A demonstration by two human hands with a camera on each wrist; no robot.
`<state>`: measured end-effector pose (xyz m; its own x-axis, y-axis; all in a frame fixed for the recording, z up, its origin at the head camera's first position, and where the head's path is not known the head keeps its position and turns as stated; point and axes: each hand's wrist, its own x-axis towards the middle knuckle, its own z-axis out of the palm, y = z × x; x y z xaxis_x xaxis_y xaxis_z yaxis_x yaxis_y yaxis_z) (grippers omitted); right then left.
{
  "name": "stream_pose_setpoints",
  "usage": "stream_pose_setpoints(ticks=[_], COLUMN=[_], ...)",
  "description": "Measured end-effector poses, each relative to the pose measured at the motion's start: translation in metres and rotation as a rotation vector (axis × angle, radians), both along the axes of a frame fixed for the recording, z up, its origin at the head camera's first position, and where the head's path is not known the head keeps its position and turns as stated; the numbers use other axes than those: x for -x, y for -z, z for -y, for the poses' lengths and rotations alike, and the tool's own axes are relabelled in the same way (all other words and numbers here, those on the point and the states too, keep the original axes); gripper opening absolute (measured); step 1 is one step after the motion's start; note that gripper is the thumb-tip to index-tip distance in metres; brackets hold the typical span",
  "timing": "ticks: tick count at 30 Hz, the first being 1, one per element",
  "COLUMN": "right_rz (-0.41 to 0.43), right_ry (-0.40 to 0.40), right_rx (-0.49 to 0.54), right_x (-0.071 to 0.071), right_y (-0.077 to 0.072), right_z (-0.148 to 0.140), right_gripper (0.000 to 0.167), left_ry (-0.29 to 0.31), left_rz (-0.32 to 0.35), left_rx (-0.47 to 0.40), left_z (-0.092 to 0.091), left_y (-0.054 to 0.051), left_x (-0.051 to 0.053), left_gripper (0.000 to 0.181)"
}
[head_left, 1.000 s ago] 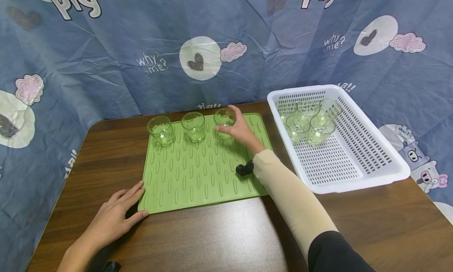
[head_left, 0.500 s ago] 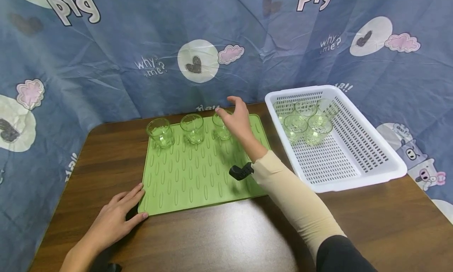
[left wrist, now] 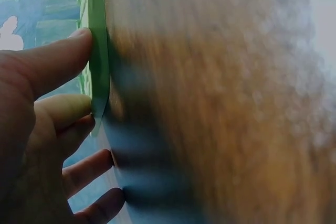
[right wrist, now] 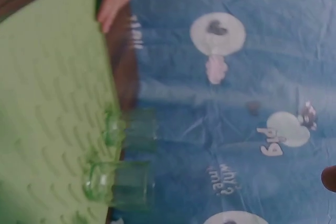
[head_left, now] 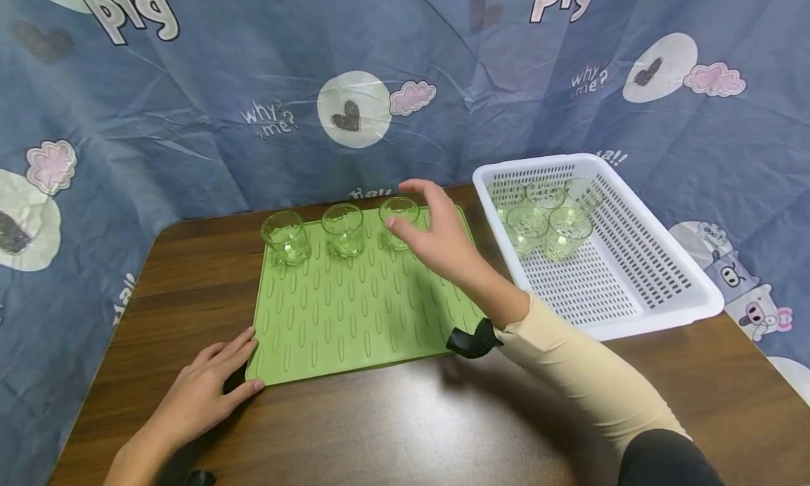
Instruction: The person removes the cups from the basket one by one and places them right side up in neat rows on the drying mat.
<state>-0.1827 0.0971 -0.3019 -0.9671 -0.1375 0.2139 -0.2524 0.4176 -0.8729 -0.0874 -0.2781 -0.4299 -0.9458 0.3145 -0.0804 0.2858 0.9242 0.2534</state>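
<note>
Three clear, green-tinted glass cups stand upright in a row along the far edge of a green ridged mat (head_left: pixel 342 317): the left cup (head_left: pixel 287 240), the middle cup (head_left: pixel 344 231) and the right cup (head_left: pixel 397 208). My right hand (head_left: pixel 446 240) is in the air just right of the right cup, thumb and fingers spread, holding nothing. Its thumb overlaps that cup in the head view; touch cannot be told. My left hand (head_left: pixel 205 384) rests at the mat's near left corner, fingers extended. In the left wrist view its thumb (left wrist: pixel 58 66) lies against the mat's edge.
A white perforated plastic basket (head_left: pixel 690 310) stands right of the mat, with several similar glass cups (head_left: pixel 547 222) grouped at its far left. Behind the brown wooden table (head_left: pixel 354 430) hangs a blue printed cloth (head_left: pixel 253 64).
My right hand has let go of the right cup, lifted, and drawn back toward the right and nearer me. That cup stays on the mat. The left hand keeps its place.
</note>
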Motion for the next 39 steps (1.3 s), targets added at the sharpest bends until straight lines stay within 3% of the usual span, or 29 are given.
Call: stream_pose_setpoints(ticks=[8, 15, 24, 28, 34, 39], right_rz=[-0.066, -0.068, 0.058, 0.054, 0.095, 0.150], right_ry=[-0.052, -0.023, 0.153, 0.250, 0.379, 0.437], right_rx=[-0.171, -0.160, -0.112, -0.113, -0.160, -0.161], right_x=[-0.010, -0.007, 0.000, 0.010, 0.025, 0.029], right_y=[0.004, -0.001, -0.002, -0.003, 0.014, 0.033], right_z=[-0.019, -0.042, -0.113, -0.156, -0.206, -0.222], right_gripper=[0.056, 0.059, 0.058, 0.056, 0.057, 0.056], left_ry=[-0.009, -0.010, -0.007, -0.008, -0.006, -0.009], left_rz=[0.030, 0.021, 0.031, 0.032, 0.027, 0.026], left_rx=[0.007, 0.013, 0.017, 0.019, 0.019, 0.011], left_z=[0.000, 0.000, -0.002, -0.001, -0.001, -0.001], left_y=[0.002, 0.003, 0.002, 0.000, 0.000, 0.000], left_x=[-0.002, -0.002, 0.000, 0.001, 0.001, 0.000], left_gripper=[0.076, 0.076, 0.076, 0.077, 0.076, 0.076])
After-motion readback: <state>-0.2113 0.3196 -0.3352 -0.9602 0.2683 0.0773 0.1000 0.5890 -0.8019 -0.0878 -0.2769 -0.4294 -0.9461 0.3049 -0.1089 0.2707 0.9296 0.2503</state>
